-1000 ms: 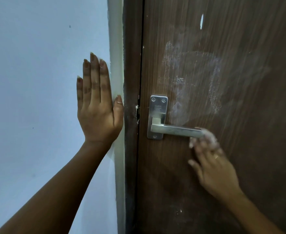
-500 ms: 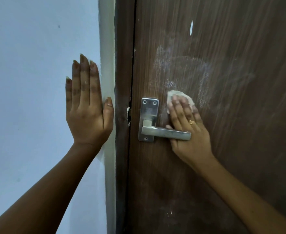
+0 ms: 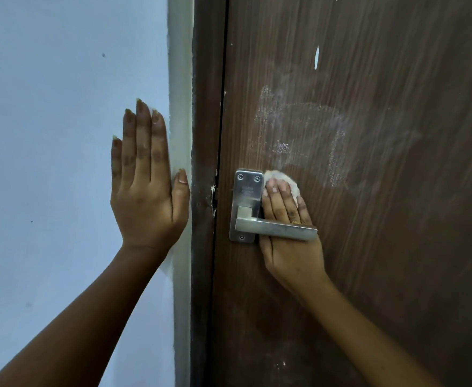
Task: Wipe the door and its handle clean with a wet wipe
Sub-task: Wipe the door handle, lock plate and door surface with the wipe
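A dark brown wooden door (image 3: 382,219) fills the right side, with pale smeared streaks above the handle. Its silver lever handle (image 3: 276,229) sits on a metal plate (image 3: 245,196) near the door's left edge. My right hand (image 3: 287,247) is slid up behind the lever, fingers flat against the door, pressing a crumpled white wet wipe (image 3: 285,181) to the wood just right of the plate's top. The lever crosses in front of my fingers. My left hand (image 3: 148,185) lies flat and open on the wall, thumb against the white frame.
A pale blue wall (image 3: 61,135) is on the left, with a white strip (image 3: 180,107) and the dark door frame (image 3: 205,135) between it and the door. A small white mark (image 3: 316,57) shows high on the door.
My right hand went from below the lever's tip up behind the lever, then slid left until the wipe reached the plate. My left hand stayed on the wall.
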Available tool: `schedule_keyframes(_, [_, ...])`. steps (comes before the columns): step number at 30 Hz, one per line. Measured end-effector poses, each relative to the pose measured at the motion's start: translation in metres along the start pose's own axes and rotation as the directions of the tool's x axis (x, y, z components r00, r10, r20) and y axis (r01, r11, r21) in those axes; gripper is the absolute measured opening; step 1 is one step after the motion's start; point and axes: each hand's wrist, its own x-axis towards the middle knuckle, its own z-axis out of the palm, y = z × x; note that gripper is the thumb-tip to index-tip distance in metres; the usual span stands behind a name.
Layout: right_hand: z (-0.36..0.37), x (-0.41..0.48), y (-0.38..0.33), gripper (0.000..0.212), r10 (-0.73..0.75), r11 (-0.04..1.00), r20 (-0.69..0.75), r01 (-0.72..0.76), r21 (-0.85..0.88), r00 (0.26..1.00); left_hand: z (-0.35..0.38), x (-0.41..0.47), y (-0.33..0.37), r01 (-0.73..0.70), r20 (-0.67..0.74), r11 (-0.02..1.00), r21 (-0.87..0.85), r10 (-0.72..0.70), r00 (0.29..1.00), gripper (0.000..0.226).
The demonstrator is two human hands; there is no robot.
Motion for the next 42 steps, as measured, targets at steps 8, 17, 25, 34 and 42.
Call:
schedule_keyframes(8, [-0.026,-0.028,0.067,0.058,0.143,0.987,0.047,-0.139,-0.086,0.989,0.0,0.0,0.0,-0.001,0.008,1.0,0.0,0.001,1.0,0.061])
schedule_keyframes(17, [-0.026,-0.057,0.094,0.048,-0.331,0.92,0.264,0.372,-0.121,0.906,0.0,-0.001,0.0,-0.017,0.001,1.0,-0.024,0.017,1.0,0.061])
schedule_keyframes(25, [-0.036,-0.019,0.088,0.068,-0.03,0.998,0.117,0.038,-0.06,0.993,0.003,-0.003,-0.004,-0.013,0.021,0.999,-0.039,0.014,1.0,0.059])
schedule_keyframes(34, [-0.044,-0.044,0.125,0.063,0.238,0.971,0.091,-0.235,-0.042,0.967,0.011,-0.007,-0.013,0.05,0.121,0.994,-0.102,-0.038,0.992,0.063])
schedule_keyframes(42, [-0.032,-0.11,0.121,0.058,-0.017,0.992,0.277,0.051,-0.117,0.961,0.01,-0.007,-0.012,0.028,0.073,0.996,-0.084,-0.022,0.997,0.061])
